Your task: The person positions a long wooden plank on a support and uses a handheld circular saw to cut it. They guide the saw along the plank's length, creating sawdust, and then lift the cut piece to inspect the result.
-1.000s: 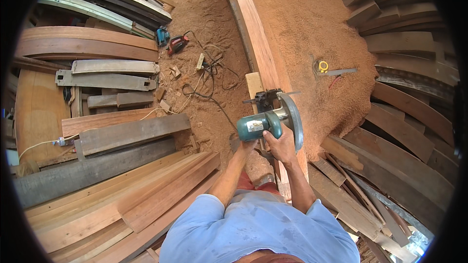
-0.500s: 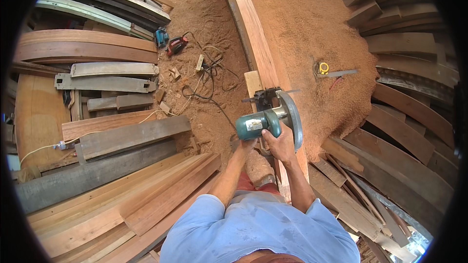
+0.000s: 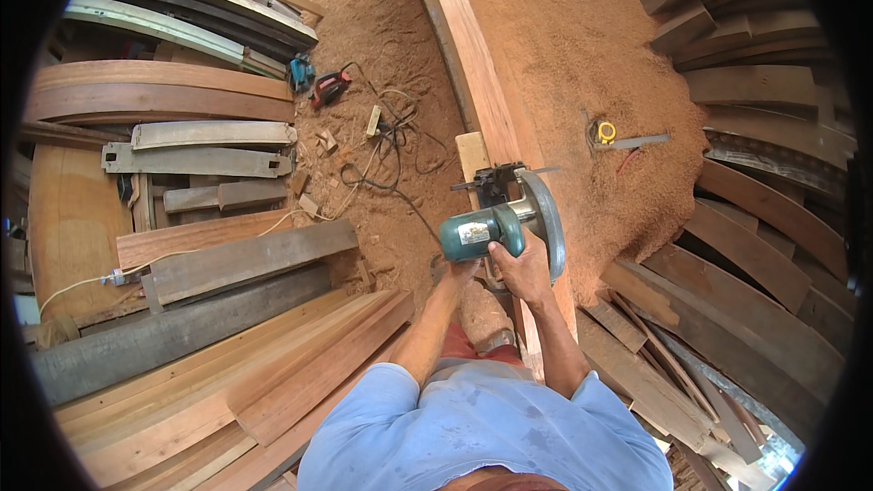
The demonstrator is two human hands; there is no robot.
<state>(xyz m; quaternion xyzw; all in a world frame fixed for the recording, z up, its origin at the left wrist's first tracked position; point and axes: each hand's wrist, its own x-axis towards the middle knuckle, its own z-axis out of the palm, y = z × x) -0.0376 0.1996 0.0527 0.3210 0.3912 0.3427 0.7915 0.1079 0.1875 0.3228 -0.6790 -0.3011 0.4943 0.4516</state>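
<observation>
A green circular saw with a grey blade guard rests on a long reddish wooden beam. My right hand is wrapped round its rear handle, the thumb lying on top. Below the motor housing, my left hand reaches up against the saw's underside; its fingers are mostly hidden by the housing. At the front of the saw sits a black metal base fitting. A short pale wood block lies along the beam's left side, just ahead of the saw.
Sawdust covers the ground. On the right lie a yellow tape measure and a metal ruler or square. Tangled cords, a red power tool and a teal one lie left. Stacked boards flank both sides.
</observation>
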